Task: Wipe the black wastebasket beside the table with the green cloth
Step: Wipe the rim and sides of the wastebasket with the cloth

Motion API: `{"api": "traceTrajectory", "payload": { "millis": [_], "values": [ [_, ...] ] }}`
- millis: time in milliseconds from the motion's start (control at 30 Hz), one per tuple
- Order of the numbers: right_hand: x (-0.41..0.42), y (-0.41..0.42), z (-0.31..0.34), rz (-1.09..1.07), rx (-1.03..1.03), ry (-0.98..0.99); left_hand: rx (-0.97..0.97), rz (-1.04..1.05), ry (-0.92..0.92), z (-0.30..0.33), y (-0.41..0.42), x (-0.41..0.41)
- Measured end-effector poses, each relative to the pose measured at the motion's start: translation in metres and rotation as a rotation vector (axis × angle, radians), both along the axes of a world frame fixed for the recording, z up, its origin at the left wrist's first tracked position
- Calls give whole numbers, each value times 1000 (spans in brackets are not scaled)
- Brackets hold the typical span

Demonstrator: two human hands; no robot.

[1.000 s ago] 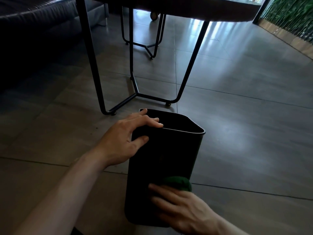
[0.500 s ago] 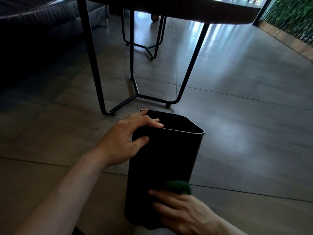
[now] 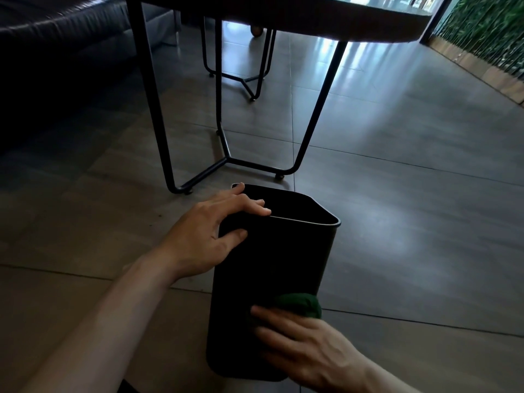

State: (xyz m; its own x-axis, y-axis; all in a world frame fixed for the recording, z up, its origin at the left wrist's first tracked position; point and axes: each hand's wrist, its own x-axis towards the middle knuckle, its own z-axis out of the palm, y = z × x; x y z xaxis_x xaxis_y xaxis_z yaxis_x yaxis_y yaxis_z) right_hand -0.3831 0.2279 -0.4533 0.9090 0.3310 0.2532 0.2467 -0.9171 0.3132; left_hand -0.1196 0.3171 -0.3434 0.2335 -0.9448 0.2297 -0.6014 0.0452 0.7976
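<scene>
The tall black plastic wastebasket (image 3: pixel 272 268) stands on the grey tiled floor (image 3: pixel 411 236) beside the worktop's legs. The left hand (image 3: pixel 204 236) has its grip clasped over the rim; the right hand (image 3: pixel 306 344) presses the bunched green cloth (image 3: pixel 300 303) low on the near wall — wiping is underway, and the other sides probably remain.

No readable text, labels, brands, numbers or signs anywhere in the head view. The black wastebasket (image 3: pixel 272 259) shows a plain dark side wall with no print or sticker visible, and the green cloth (image 3: pixel 300 303) carries no tag or lettering that can be made out. Table (image 3: pixel 312 21) edge and floor tiles (image 3: pixel 397 194) are unmarked too; the scene is dim, so any fine print would be too dark to tell.
</scene>
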Motion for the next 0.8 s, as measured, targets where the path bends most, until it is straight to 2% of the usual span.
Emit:
{"api": "traceTrajectory", "payload": {
  "millis": [133,233,333,433,467,533,633,733,800],
  "values": [
    [32,-23,54,-142,206,-213,-1,2,0,-1,0,1],
    [45,-29,70,-258,242,-345,-2,1,-11,0,0,1],
    [20,-8,25,-143,121,-191,-4,13,-12,-1,0,2],
    [-8,7,-12,-94,-178,-33,6,8,-21,-1,1,0],
    [-10,5,-9,-102,-178,-16,1,5,-21,-1,1,-1],
    [4,-4,18,-88,-11,-74,-9,9,-27,-2,0,1],
    [42,-24,63,-211,225,-281,-24,10,-54,-3,-1,1],
    [48,-26,66,-298,236,-322,-49,20,-86,-2,-2,0],
    [28,-15,48,-191,179,-245,-66,30,-110,-3,-3,-1]
  ]
}}
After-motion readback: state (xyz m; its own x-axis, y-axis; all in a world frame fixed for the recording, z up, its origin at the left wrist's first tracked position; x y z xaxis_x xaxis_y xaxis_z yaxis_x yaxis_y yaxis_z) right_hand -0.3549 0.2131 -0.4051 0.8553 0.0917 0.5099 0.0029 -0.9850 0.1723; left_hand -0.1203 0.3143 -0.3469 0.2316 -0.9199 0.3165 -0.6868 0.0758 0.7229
